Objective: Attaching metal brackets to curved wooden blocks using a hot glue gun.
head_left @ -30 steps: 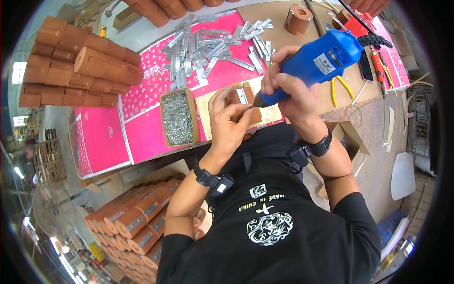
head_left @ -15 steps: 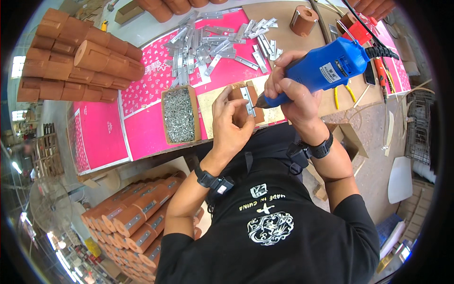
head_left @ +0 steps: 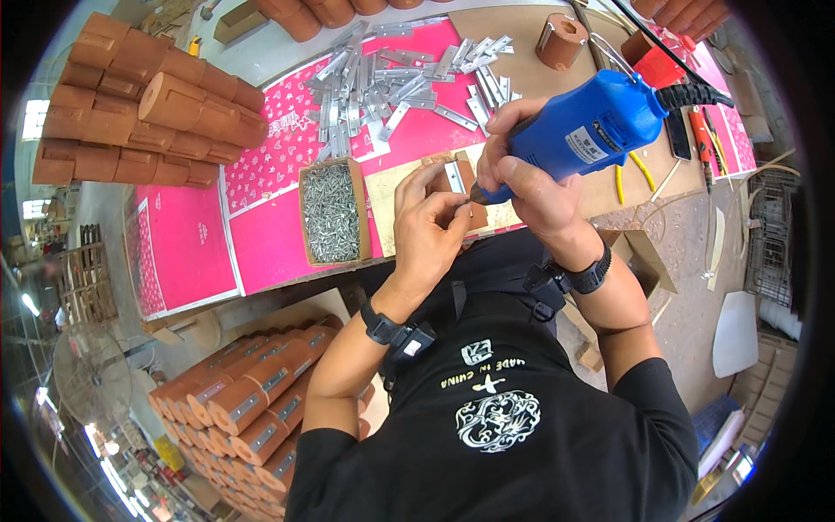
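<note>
My right hand [head_left: 544, 196] grips a blue electric screwdriver [head_left: 587, 126], its dark tip pointing left and down at a brown, clay-coloured block [head_left: 477, 217]. A silver metal strip with holes [head_left: 453, 177] lies along the top of this block. My left hand [head_left: 428, 222] rests over the block's near left side, thumb and index finger pinched together right at the screwdriver tip. Whatever is between those fingertips is hidden. Beside my left hand, a cardboard box [head_left: 304, 213] holds a heap of small silver screws [head_left: 333, 209].
Loose metal strips [head_left: 383, 87] are heaped beyond the block on the pink-covered table [head_left: 187, 252]. Brown cylinders [head_left: 130, 104] are stacked at the far left; more, with strips attached, are piled below [head_left: 243, 404]. Yellow-handled pliers [head_left: 642, 174] and one cylinder [head_left: 561, 41] lie right.
My left thumb and index finger have closed together at the screwdriver tip, covering the strip's near end. The screwdriver has shifted slightly left and down in my right hand.
</note>
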Motion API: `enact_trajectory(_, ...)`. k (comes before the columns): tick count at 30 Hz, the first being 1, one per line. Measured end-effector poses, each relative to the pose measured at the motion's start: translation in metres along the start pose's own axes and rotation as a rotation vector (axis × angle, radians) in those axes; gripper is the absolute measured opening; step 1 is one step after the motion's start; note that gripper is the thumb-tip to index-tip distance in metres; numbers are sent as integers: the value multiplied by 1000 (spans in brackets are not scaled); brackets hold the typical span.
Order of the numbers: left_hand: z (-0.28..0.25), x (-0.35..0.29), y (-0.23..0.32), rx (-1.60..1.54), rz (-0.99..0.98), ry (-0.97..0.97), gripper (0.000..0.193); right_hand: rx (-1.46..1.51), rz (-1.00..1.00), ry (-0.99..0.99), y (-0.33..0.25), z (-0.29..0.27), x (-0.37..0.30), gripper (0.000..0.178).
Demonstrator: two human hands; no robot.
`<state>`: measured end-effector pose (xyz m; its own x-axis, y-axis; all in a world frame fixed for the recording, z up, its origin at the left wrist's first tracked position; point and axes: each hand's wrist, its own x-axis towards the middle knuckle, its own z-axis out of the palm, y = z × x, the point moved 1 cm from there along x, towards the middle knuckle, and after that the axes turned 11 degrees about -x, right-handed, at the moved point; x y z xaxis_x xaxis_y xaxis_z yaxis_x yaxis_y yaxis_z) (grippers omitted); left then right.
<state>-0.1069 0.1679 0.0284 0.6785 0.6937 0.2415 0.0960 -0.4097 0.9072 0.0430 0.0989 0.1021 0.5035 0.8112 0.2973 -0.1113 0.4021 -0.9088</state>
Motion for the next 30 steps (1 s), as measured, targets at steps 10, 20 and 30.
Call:
enact_trajectory(10, 7, -6, -18, 168, 138, -137, 110, -123, -12, -17, 1, 4, 1, 29)
enact_trajectory(20, 12, -7, -23, 183, 123, -141, 115, -202, -9, -56, 9, 9, -3, 25)
enact_trajectory(30, 11, -7, -24, 186, 117, -130, 115, -238, -13, -198, 19, 4, 1, 24)
